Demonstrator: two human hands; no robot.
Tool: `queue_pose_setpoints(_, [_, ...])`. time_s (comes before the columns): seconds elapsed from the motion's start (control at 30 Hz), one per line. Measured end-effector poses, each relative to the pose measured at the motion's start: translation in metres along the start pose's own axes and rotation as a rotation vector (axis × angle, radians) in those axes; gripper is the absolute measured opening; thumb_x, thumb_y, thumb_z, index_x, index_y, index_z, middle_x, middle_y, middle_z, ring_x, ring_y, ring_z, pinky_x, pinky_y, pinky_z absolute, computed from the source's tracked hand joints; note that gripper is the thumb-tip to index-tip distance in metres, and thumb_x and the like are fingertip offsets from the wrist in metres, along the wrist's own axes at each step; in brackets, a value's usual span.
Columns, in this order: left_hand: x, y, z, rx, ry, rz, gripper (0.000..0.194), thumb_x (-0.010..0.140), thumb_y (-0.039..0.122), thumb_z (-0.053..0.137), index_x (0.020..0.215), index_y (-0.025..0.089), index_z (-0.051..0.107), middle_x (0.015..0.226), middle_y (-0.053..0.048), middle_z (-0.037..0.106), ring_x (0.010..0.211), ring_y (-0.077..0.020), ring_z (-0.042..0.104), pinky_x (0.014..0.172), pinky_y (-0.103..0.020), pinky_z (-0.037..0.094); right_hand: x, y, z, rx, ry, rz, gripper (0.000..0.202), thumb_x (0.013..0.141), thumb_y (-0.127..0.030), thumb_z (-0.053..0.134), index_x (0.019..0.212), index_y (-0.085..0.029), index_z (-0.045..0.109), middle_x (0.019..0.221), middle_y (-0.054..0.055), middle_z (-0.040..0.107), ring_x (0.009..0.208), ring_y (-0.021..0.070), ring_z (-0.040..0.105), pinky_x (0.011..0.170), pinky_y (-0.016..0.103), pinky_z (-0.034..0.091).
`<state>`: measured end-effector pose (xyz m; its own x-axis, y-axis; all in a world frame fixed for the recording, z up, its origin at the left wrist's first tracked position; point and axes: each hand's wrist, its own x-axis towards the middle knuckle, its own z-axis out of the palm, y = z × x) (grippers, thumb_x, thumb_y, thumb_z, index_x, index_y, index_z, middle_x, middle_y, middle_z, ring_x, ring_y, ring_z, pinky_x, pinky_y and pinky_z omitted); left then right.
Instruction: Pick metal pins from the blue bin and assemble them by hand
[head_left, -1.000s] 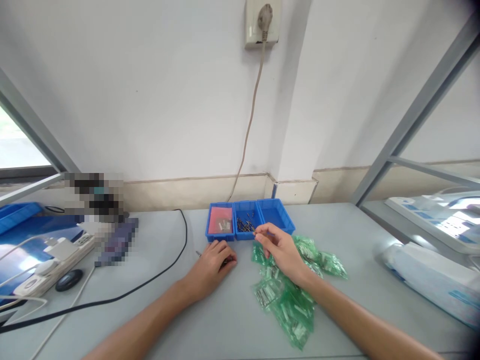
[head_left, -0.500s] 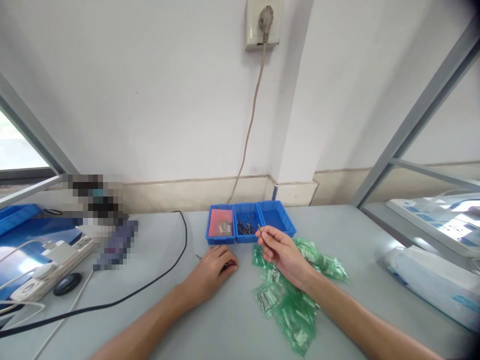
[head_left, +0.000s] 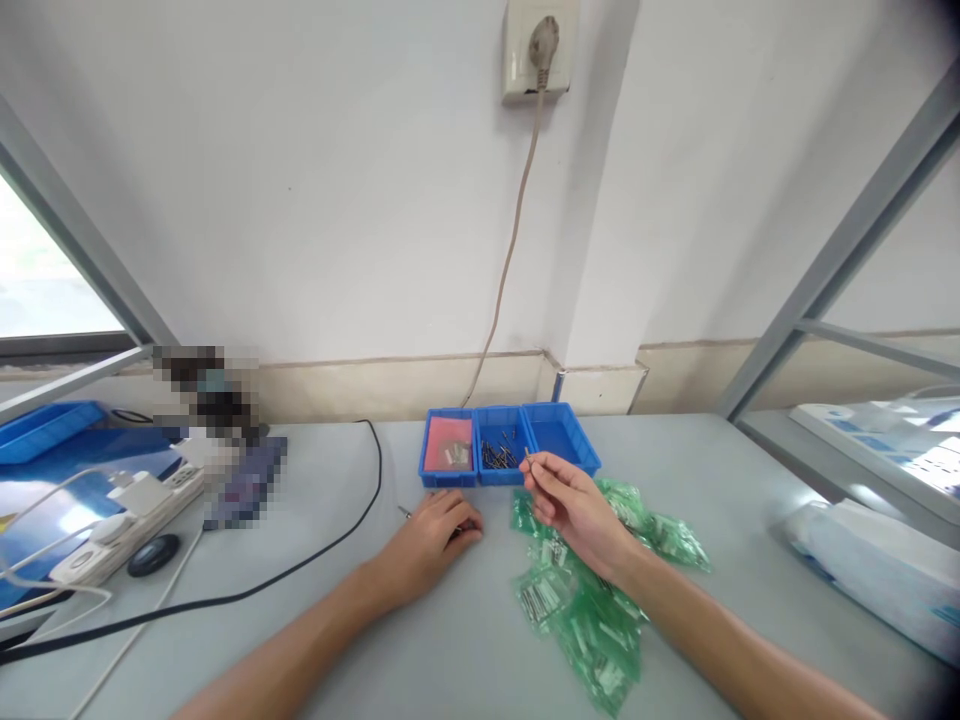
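My left hand rests on the grey table with its fingers curled round dark metal pieces, mostly hidden; a thin metal tip sticks out on its left. My right hand pinches a small metal pin upright between thumb and forefinger, in front of the bins. The middle blue bin holds several dark metal pins. A pink sheet and a small clear bag lie in the left blue bin. The right blue bin shows only its blue floor. Green bags of small parts lie beneath and beside my right hand.
A black cable curves across the left of the table. Further left are a power strip and a black mouse. A white and blue plastic pack lies at the right.
The whole view has shifted slightly, so bins and hands appear a little further right. Both hands keep nearly the same pose; the pin in my right hand is turned more upright.
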<state>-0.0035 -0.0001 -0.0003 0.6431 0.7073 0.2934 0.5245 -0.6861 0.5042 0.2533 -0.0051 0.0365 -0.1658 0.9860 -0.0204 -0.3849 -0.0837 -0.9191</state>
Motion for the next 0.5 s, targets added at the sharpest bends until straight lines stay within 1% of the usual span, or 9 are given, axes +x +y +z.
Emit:
queue_pose_setpoints(0.2, [0.0004, 0.0022, -0.0015, 0.002, -0.015, -0.011, 0.011, 0.110, 0.025, 0.059, 0.101, 0.021, 0.065, 0.102, -0.004, 0.066, 0.098, -0.0226, 0.061, 0.090, -0.036, 0.047, -0.0007, 0.0017, 0.0009, -0.060, 0.019, -0.037, 0.034, 0.087, -0.051, 0.086, 0.090, -0.021, 0.068, 0.080, -0.002, 0.061, 0.052, 0.0082, 0.043, 0.051, 0.025, 0.035])
queue_pose_setpoints(0.37, [0.0005, 0.0027, -0.0015, 0.000, -0.003, -0.001, 0.010, 0.109, 0.023, 0.059, 0.101, 0.020, 0.064, 0.102, -0.004, 0.066, 0.097, -0.0226, 0.060, 0.088, -0.036, 0.047, -0.0017, 0.0035, -0.0012, -0.158, 0.012, -0.065, 0.033, 0.092, -0.053, 0.080, 0.095, -0.024, 0.064, 0.059, -0.007, 0.052, 0.052, 0.0120, 0.045, 0.056, 0.027, 0.037])
queue_pose_setpoints(0.5, [0.0005, 0.0022, -0.0018, 0.000, -0.004, 0.005, 0.008, 0.108, 0.022, 0.060, 0.101, 0.020, 0.063, 0.102, -0.004, 0.065, 0.097, -0.0225, 0.060, 0.087, -0.036, 0.047, -0.0012, 0.0042, -0.0025, -0.216, 0.025, -0.085, 0.035, 0.091, -0.055, 0.080, 0.096, -0.025, 0.063, 0.058, -0.007, 0.051, 0.053, 0.0136, 0.046, 0.058, 0.028, 0.038])
